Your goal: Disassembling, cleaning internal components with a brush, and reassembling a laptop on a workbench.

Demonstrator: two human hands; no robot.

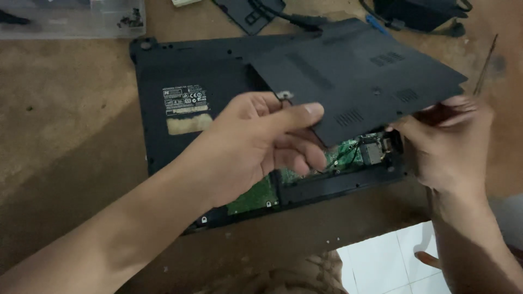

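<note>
A black laptop [185,71] lies upside down on a brown wooden table [60,109]. Its black bottom cover panel [354,71], with vent slots, is lifted off and tilted above the opening. My left hand [256,147] grips the panel's near left edge, thumb on top. My right hand [452,141] holds the panel's near right corner. Under the panel a green circuit board [348,152] with thin cables shows inside the laptop.
A clear plastic box [71,19] with small dark parts sits at the far left. Black cables and another black part [256,13] lie at the far edge, a dark device [419,13] at far right. White floor tiles [392,261] show below the table's near edge.
</note>
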